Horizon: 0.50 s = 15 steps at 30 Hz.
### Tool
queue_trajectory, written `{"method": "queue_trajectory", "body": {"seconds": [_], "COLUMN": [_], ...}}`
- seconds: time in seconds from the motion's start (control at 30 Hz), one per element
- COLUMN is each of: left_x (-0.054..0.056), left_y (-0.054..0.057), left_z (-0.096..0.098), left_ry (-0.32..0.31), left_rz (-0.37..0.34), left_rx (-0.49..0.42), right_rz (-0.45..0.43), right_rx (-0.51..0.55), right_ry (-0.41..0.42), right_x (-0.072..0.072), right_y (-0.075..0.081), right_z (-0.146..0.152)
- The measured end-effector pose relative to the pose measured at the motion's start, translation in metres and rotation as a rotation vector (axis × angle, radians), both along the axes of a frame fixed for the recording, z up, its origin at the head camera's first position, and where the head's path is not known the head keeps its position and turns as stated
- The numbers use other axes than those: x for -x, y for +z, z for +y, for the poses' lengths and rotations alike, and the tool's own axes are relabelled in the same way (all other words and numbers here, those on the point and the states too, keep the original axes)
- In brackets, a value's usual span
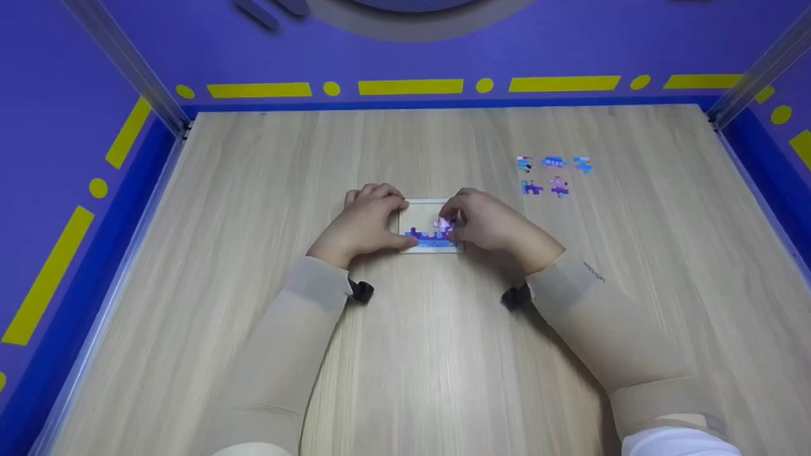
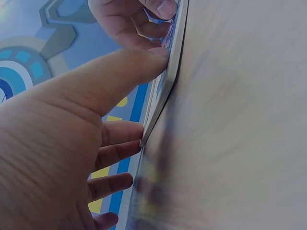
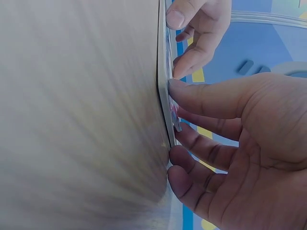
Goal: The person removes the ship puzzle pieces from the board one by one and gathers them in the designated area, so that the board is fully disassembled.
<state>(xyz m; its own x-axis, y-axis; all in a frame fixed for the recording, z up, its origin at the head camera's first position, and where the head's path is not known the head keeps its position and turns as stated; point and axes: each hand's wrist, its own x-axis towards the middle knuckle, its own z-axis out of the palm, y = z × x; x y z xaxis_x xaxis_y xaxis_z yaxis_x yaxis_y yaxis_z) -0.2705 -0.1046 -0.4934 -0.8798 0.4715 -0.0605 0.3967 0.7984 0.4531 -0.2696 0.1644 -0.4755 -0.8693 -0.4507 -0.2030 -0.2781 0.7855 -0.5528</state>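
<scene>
1. One shallow puzzle tray [image 1: 431, 201] lay flat on the table [image 1: 393, 380], its long axis running left to right and its short sides pointing away from the person.
2. Several joined pieces [image 1: 434, 243] stretched along the tray's front, parallel to that axis.
3. One pink piece [image 1: 445, 224] was tilted over the tray's right half; which way its tabs faced was too small to tell.
4. The right hand [image 1: 485, 218], at the tray's right end, had fingers and thumb nearly together, pinching that piece.
5. The left hand [image 1: 367, 218] gripped the tray's left end, thumb at the front and fingers toward the far corner, the gap between them wide.
6. Both forearms slanted inward toward the tray.
7. Five loose pieces [image 1: 554, 162] lay beyond the tray, to its right.
</scene>
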Motion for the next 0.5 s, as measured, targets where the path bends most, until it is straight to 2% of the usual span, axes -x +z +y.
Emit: {"method": "queue_trajectory", "body": {"seconds": [0.5], "left_x": [0.0010], "left_y": [-0.0007], "left_z": [0.0005], "left_ry": [0.000], "left_rz": [-0.022], "left_rx": [0.005], "right_rz": [0.007], "right_rx": [0.005], "right_ry": [-0.024], "right_x": [-0.0024], "right_y": [0.0010], "right_z": [-0.0024]}}
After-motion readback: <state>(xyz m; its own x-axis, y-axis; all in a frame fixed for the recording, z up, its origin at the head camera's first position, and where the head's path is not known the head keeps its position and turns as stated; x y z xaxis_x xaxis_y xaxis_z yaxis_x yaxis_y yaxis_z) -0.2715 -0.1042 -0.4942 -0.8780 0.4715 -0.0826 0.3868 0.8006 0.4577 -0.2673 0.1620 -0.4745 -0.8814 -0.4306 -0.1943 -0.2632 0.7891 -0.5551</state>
